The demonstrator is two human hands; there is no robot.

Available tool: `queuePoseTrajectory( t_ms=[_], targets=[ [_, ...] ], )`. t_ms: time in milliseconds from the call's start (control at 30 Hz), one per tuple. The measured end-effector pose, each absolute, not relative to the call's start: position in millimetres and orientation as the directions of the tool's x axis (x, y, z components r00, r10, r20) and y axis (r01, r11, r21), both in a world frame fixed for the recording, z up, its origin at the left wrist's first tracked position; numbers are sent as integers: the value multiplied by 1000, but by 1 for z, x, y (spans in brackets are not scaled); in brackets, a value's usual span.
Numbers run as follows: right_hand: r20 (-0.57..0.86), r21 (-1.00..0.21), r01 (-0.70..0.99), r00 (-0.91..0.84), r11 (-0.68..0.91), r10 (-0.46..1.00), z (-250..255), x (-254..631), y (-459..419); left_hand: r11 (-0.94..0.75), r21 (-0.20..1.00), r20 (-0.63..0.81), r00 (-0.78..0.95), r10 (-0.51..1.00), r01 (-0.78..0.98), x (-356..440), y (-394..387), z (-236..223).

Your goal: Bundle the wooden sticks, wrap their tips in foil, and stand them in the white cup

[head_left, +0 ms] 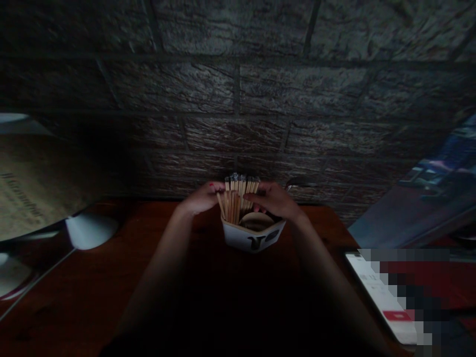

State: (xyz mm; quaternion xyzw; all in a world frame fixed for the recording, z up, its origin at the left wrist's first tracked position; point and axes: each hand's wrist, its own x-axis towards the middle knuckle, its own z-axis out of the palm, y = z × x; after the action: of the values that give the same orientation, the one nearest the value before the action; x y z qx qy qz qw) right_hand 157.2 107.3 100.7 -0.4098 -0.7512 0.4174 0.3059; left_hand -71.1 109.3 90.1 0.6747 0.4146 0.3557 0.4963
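Note:
A white multi-sided holder [238, 238] with a dark printed mark stands on the table near the wall. In it, upright light-wood sticks that look like chopsticks [233, 206] fill the left and back; several at the rear have dark ends. My left hand [204, 197] is closed at the left side of the rear bundle, its fingertips partly hidden behind the sticks. From the right, my right hand [275, 200] grips the same bundle, thumb in front. A round tan item [256, 218] sits in the front right of the holder.
A dark wooden table [137, 248] runs up to a rough brick wall [208, 89]. On the left hangs a large tan printed shape [33, 183], with a white cup-like object [91, 230] beneath it. A lit phone [379, 297] lies at the right edge, partly pixelated.

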Motion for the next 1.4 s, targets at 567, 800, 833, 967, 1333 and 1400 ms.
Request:
queuePoseTrajectory(
  t_ms=[567, 800, 833, 967, 1333, 1400],
  targets=[
    [47, -919, 318, -501, 234, 864, 111, 159, 101, -300, 893, 111, 483, 869, 336, -72, 112, 87],
    [35, -917, 332, -488, 222, 872, 107, 159, 103, -302, 911, 148, 461, 875, 280, -64, 110, 86],
    [41, -920, 322, -492, 225, 870, 106, 159, 104, -306, 912, 159, 454, 877, 273, -63, 110, 86],
    [59, -928, 292, -496, 230, 866, 104, 160, 107, -311, 917, 178, 441, 880, 250, -60, 109, 88],
    [100, -921, 283, -494, 269, 864, 105, 160, 106, -397, 881, 236, 490, 839, 256, -58, 107, 92],
    [106, -907, 311, -484, 285, 868, 106, 160, 104, -399, 877, 238, 480, 844, 269, -58, 108, 91]
  ],
)
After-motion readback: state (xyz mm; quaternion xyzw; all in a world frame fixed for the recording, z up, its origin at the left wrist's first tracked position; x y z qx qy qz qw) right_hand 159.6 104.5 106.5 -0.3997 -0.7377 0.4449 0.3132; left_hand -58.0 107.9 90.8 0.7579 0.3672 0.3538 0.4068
